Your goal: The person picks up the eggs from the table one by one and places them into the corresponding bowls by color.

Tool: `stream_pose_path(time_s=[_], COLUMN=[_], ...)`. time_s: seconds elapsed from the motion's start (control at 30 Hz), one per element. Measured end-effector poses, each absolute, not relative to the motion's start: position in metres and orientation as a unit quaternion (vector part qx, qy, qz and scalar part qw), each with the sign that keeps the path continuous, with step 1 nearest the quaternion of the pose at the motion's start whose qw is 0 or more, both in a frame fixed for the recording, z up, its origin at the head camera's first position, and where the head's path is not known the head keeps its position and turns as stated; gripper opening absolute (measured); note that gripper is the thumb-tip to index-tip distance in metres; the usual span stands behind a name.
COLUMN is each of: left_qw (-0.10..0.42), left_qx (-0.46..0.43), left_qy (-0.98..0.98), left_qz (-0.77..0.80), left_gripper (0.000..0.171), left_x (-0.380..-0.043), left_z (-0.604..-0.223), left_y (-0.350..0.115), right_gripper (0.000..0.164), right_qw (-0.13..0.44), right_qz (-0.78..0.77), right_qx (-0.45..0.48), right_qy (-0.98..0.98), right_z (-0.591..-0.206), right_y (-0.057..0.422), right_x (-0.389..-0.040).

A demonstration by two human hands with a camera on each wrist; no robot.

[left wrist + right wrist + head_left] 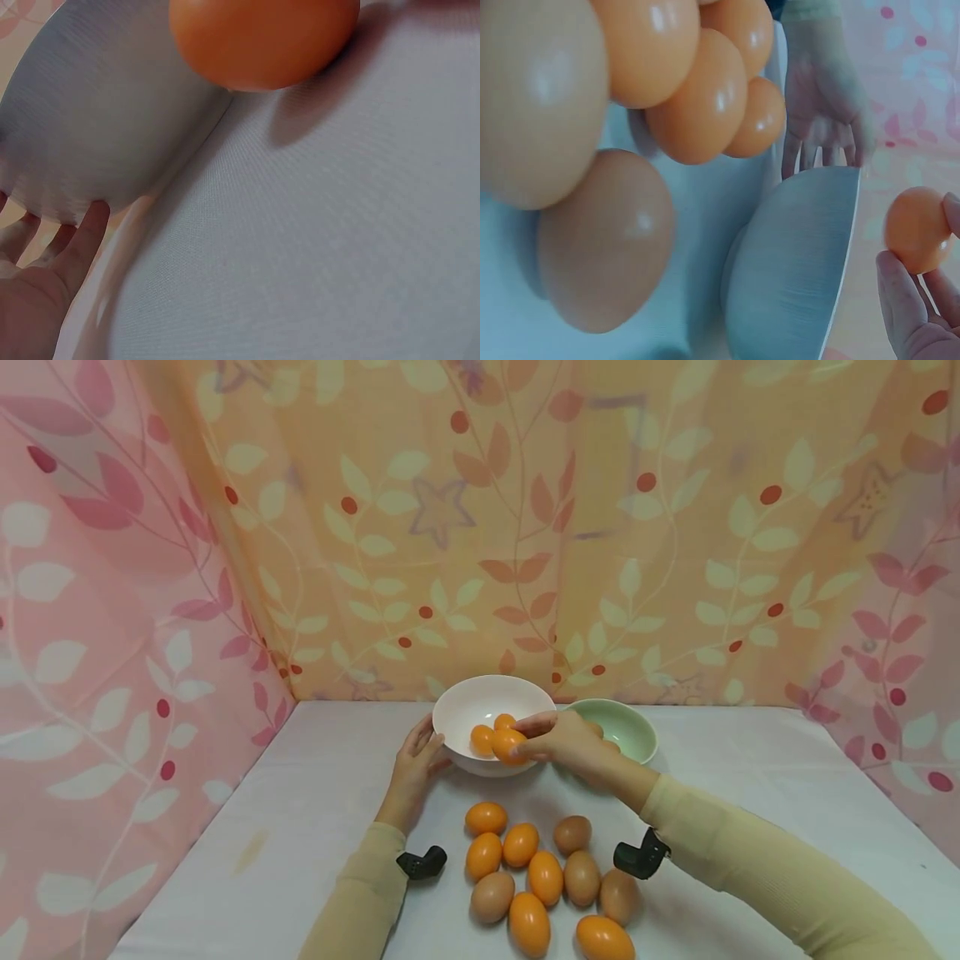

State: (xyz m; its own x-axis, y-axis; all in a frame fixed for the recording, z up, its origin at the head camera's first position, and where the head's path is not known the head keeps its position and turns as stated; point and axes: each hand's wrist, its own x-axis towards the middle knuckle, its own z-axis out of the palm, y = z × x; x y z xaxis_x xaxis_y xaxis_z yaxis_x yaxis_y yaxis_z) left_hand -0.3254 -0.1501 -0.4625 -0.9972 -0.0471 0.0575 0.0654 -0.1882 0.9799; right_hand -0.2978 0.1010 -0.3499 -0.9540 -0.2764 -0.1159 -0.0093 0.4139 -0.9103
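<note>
My right hand (558,742) pinches an orange egg (508,747) between thumb and fingers over the near rim of the white bowl (465,706). In the right wrist view the same egg (916,231) is above the bowl's edge. Two more orange eggs (482,740) lie inside that bowl. At the bowl's left side my left hand (416,768) rests against the outer wall. The left wrist view shows its fingers (88,238) fairly straight, touching the bowl (97,112) from outside.
A green bowl (633,731) with brown eggs (611,746), partly hidden by my right hand, stands beside the white one. Nearer on the white-covered table (300,827) lie several orange eggs (545,877) and brown eggs (581,877). Patterned curtain (510,527) closes off the back and sides.
</note>
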Motion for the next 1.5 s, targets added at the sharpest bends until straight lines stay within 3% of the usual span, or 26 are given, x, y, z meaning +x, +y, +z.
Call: stream_pose_path(time_s=[0.77, 1.5], left_qw=[0.033, 0.035], left_qx=[-0.01, -0.012], left_qy=[-0.639, -0.64], left_qz=[-0.768, -0.767], left_gripper=[0.06, 0.059], left_x=[-0.328, -0.325], left_z=[-0.463, -0.462], left_y=[-0.151, -0.15], right_gripper=[0.044, 0.042], right_qw=[0.103, 0.085], right_qz=[-0.569, -0.585], right_qx=[-0.053, -0.02], right_qy=[0.814, 0.806], right_z=[-0.344, -0.365], right_y=[0.074, 0.06], right_x=[-0.342, -0.373])
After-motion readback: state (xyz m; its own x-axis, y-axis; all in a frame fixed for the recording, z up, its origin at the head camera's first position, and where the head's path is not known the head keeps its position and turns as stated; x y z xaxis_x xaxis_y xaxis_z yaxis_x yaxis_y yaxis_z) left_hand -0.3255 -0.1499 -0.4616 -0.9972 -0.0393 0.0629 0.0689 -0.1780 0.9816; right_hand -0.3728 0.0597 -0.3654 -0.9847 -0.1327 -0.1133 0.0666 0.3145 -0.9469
